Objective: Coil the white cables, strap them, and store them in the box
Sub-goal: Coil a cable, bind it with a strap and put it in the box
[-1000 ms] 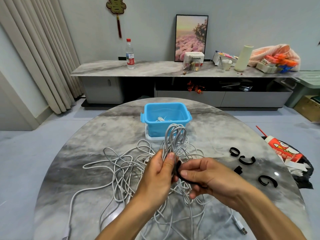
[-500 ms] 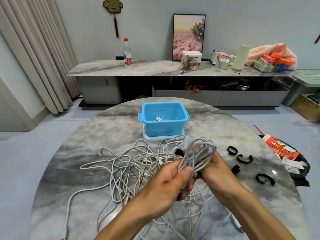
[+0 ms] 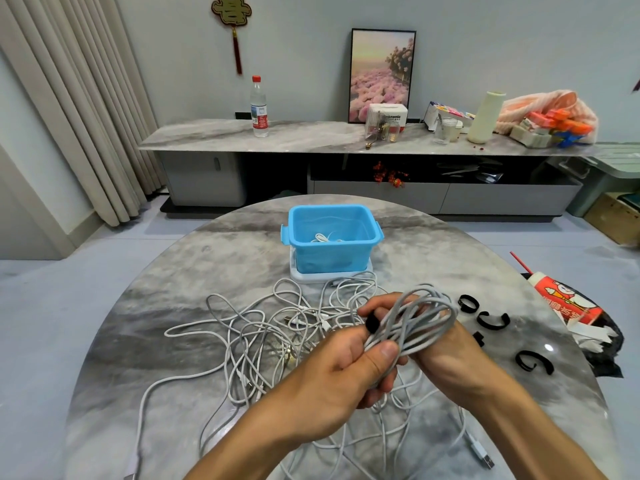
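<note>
both hands held one coiled white cable above the surface, with a black strap on it.

the left hand [image 3: 349, 368] gripped the coiled cable [image 3: 415, 320] at its near end, thumb pressed on the strands, and the right hand [image 3: 429, 344] was curled around the coil from behind, near the black strap [image 3: 372, 323]; i could not tell if the strap was fully closed. if it was loose, the coil could open on the way to the blue box [image 3: 332, 244], because the loops are springy, and a hanging strand could catch the loose cables [image 3: 270, 337] tangled below. the round marble surface [image 3: 173, 306] also carried spare straps [image 3: 491, 322] at the right. behind stood a long cabinet [image 3: 346, 140] with a bottle [image 3: 259, 107] and a picture [image 3: 382, 74], and curtains [image 3: 76, 105] at the left.
</note>
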### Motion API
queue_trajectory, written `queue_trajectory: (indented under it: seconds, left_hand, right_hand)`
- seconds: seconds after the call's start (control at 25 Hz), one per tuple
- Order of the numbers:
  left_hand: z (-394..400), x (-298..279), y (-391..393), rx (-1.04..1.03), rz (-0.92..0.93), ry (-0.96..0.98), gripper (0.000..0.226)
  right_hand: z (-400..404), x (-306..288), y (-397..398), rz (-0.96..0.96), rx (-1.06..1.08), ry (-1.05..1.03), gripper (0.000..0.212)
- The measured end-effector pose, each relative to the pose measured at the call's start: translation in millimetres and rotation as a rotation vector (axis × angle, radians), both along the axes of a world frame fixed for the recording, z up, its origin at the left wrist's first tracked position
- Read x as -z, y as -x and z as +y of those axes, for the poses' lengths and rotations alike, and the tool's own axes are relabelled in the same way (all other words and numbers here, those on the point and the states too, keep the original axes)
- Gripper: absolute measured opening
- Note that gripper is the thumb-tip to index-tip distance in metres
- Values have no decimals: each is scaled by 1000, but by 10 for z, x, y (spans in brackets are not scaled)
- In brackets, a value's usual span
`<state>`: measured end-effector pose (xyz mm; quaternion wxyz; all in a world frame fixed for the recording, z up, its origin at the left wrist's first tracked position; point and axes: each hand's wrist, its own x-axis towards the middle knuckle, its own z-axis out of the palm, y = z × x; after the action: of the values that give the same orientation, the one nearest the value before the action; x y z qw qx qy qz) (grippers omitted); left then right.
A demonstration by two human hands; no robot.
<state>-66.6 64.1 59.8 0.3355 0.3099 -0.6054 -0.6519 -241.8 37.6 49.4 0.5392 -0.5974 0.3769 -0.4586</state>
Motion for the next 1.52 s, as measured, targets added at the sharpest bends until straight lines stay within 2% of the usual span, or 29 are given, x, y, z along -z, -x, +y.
queue_trajectory:
  seconds: [0.12,0.2,0.32,0.4,0.56,0.72,0.84,1.0,1.28,1.4,1.52]
  left_hand:
    - [23,-69,-19,37,79,-98,20]
    - [26,-94,-21,34,107,-151,21]
    - [24,-104,-21,32,133,-205,21]
    - [15,-103,-30,34,154,-229,21]
    - [10,-104,-58,52,185,-265,28]
    - [26,-98,-46,85,198,-318,48]
    - [26,-105,-58,103,300,-417,45]
    - [40,-102,-42,99,401,-460,30]
    - [54,-87,14,21,367,-467,53]
    - [48,-75,-3,20,349,-435,48]
    - [57,-74,6,-7,317,-354,24]
  right_hand:
    - [22,-60,1,-86,-122,-62,18]
    - [23,-73,3,-211,-170,-162,21]
    - [25,-86,9,-345,-217,-296,52]
    - [38,-102,15,-346,-265,-329,59]
    - [78,-117,-10,-307,-346,-291,53]
    - [118,-63,-119,-345,-243,-329,50]
    - [116,-46,-148,-401,-214,-369,51]
    - [107,-64,-140,-403,-207,-383,49]
    - [100,-61,-122,-408,-267,-371,41]
    - [89,-36,-124,-410,-241,-361,43]
    - [69,-6,-117,-401,-253,-357,45]
